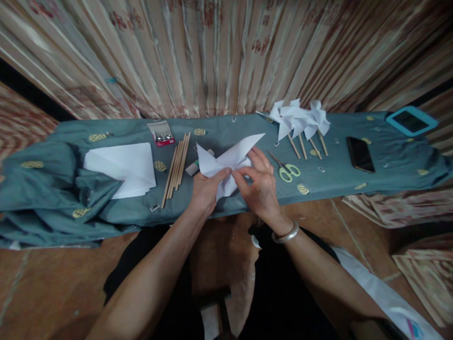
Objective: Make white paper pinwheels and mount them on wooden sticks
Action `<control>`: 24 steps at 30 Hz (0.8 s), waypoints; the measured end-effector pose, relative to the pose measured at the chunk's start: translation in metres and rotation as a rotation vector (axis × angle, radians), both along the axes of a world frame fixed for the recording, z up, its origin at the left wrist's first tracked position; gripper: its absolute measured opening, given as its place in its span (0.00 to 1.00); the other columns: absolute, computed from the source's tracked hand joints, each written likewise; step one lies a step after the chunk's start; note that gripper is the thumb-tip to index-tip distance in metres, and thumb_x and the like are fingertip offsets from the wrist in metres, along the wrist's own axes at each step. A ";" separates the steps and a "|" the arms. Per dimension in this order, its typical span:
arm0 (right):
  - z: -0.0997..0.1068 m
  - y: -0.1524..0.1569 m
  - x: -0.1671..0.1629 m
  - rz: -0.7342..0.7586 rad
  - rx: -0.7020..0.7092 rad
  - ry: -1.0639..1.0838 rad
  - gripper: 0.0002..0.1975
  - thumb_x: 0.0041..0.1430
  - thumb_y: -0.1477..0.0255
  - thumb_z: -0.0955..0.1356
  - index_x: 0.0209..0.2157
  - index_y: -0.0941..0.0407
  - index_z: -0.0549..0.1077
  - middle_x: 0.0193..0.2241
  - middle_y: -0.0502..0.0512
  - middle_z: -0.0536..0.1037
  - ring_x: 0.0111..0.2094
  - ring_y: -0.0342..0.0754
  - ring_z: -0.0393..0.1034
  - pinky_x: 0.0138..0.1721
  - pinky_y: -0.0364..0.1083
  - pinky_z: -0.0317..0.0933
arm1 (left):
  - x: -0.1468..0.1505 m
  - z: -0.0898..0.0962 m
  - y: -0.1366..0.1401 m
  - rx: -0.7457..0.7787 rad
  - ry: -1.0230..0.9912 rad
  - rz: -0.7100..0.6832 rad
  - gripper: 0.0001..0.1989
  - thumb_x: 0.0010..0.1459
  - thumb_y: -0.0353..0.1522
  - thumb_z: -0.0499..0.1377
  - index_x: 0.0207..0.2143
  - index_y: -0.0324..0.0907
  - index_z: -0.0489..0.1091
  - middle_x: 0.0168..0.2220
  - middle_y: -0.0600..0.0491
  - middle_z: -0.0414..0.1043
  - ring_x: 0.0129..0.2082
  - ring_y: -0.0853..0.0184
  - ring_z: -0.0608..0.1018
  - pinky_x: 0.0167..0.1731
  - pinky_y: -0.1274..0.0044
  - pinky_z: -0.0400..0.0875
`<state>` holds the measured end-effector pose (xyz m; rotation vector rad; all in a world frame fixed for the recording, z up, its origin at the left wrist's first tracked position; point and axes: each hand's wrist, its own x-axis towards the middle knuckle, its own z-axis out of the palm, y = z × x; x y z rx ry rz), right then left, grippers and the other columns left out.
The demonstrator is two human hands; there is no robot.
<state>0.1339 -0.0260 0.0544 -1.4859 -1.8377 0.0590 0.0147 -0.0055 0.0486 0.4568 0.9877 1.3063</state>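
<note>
A white paper pinwheel (226, 163) with its corners folded toward the middle is held up over the front edge of the bench. My left hand (208, 189) is closed on its left side, thumb pressed near the center. My right hand (260, 184) pinches at the center with thumb and forefinger, its other fingers behind the right blade. Whether a pin sits there is too small to tell. Just beyond my left hand lie a pale eraser-like block (193, 168) and several wooden sticks (176, 167). Green-handled scissors (287, 170) rest right of my right hand.
Several finished pinwheels on sticks (300, 120) lie at the back right. A stack of white paper (136, 165) is at left, partly under bunched cloth (88, 186). A small red box of metal pins (163, 137), a phone (360, 154) and a blue-framed device (411, 120) also lie there.
</note>
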 end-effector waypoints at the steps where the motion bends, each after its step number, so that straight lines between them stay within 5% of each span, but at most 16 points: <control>1: 0.000 0.000 0.000 -0.001 0.002 -0.002 0.11 0.60 0.68 0.66 0.26 0.54 0.76 0.57 0.58 0.70 0.63 0.57 0.57 0.57 0.60 0.55 | 0.000 0.000 0.000 0.002 0.008 0.002 0.14 0.31 0.28 0.71 0.25 0.37 0.75 0.25 0.54 0.77 0.25 0.70 0.76 0.32 0.77 0.70; 10: 0.001 -0.002 -0.002 -0.007 0.019 -0.013 0.11 0.60 0.68 0.67 0.26 0.55 0.76 0.55 0.60 0.72 0.61 0.58 0.59 0.58 0.60 0.55 | 0.000 -0.002 0.001 0.029 0.071 0.004 0.10 0.34 0.30 0.71 0.23 0.41 0.74 0.24 0.56 0.76 0.24 0.69 0.75 0.31 0.77 0.69; 18: 0.011 -0.001 0.016 -0.023 0.019 0.160 0.10 0.56 0.62 0.69 0.31 0.54 0.75 0.55 0.60 0.72 0.60 0.57 0.62 0.59 0.60 0.55 | -0.009 0.000 0.004 0.013 -0.004 -0.004 0.18 0.31 0.30 0.73 0.29 0.37 0.75 0.28 0.51 0.79 0.29 0.64 0.79 0.37 0.72 0.74; 24: 0.003 0.012 0.029 0.093 -0.360 0.740 0.23 0.47 0.57 0.74 0.43 0.54 0.73 0.46 0.59 0.78 0.50 0.54 0.72 0.54 0.56 0.64 | -0.012 -0.001 0.003 -0.017 -0.013 -0.055 0.20 0.30 0.30 0.73 0.30 0.36 0.75 0.28 0.50 0.79 0.32 0.61 0.80 0.40 0.69 0.75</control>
